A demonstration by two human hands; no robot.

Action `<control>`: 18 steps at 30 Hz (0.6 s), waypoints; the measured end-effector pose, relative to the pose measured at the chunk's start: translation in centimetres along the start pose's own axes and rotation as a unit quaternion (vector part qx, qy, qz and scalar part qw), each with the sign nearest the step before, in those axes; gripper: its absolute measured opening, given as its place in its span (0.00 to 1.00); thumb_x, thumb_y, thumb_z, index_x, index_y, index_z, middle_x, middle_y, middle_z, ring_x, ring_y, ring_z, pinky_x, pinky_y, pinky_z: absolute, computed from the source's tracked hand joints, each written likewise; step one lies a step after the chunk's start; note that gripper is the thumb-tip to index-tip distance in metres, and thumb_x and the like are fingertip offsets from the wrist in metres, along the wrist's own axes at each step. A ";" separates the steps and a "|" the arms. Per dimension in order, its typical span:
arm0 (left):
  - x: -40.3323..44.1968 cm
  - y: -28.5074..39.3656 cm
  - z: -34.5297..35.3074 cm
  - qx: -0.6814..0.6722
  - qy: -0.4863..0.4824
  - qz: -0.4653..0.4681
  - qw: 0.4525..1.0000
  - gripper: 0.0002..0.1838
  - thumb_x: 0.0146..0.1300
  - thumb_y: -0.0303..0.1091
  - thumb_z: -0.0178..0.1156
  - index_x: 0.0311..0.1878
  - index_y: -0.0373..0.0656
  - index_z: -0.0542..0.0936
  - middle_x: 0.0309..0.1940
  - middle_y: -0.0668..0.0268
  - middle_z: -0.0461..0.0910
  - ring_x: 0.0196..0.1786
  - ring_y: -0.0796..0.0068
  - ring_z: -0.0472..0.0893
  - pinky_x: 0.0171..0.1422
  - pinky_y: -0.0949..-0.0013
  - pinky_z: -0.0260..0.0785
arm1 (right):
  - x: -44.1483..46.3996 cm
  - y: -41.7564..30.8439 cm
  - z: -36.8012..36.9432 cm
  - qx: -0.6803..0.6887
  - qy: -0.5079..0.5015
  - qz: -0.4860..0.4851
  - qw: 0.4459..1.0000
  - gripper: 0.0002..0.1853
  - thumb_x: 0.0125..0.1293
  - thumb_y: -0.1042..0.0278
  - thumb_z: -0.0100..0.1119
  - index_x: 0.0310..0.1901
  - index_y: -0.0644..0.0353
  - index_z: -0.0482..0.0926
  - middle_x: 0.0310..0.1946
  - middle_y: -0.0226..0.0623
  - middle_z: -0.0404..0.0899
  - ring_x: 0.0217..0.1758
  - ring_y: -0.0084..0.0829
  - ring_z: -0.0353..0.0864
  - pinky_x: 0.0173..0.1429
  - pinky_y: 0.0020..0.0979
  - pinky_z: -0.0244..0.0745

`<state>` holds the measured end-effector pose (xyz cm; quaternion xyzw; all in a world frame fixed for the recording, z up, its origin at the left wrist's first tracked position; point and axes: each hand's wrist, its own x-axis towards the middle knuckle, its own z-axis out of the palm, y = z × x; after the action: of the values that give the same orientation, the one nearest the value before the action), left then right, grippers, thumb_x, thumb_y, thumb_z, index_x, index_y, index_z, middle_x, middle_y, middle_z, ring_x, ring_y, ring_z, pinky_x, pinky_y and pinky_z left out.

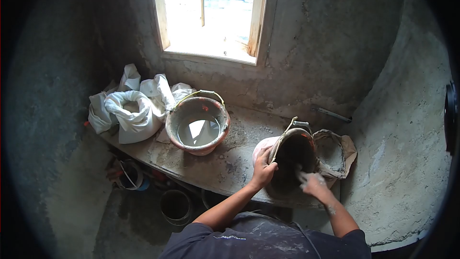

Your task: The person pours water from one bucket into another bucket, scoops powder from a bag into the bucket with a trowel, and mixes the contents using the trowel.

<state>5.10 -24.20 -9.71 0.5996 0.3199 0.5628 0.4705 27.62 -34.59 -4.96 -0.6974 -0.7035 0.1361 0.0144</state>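
Observation:
My left hand [263,167] grips the rim of a tilted bucket [262,149] on the bench, its thumb over the edge beside the raised handle. The bucket's mouth faces me and its inside is dark. At the lower right of the mouth is my right hand [312,183], dusty and blurred, with its fingers reaching inside; whether they hold anything cannot be made out. Just right of the bucket stands an open paper bag [349,149] of grey powder. Left of it, a second bucket [225,132] holds liquid that reflects the window.
White sacks [139,124] stand at the bench's left end, one open. Below on the floor are a small bucket [130,175] and a dark bucket [176,206]. A metal bar [330,112] lies by the back wall. The bench edge [191,181] runs before me.

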 end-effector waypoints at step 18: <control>1.3 -2.7 -0.3 -0.003 0.034 -0.017 0.999 0.29 0.52 0.22 0.54 0.62 0.32 0.76 0.51 0.61 0.77 0.49 0.73 0.79 0.46 0.71 0.78 | 1.9 1.6 0.1 0.110 0.090 0.015 0.990 0.26 0.60 0.63 0.61 0.63 0.50 0.82 0.51 0.52 0.85 0.55 0.51 0.85 0.59 0.43 0.79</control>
<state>5.44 -22.00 -11.78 0.5732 0.3438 0.5757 0.4710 29.11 -32.73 -5.71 -0.7118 -0.6692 0.1496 0.1522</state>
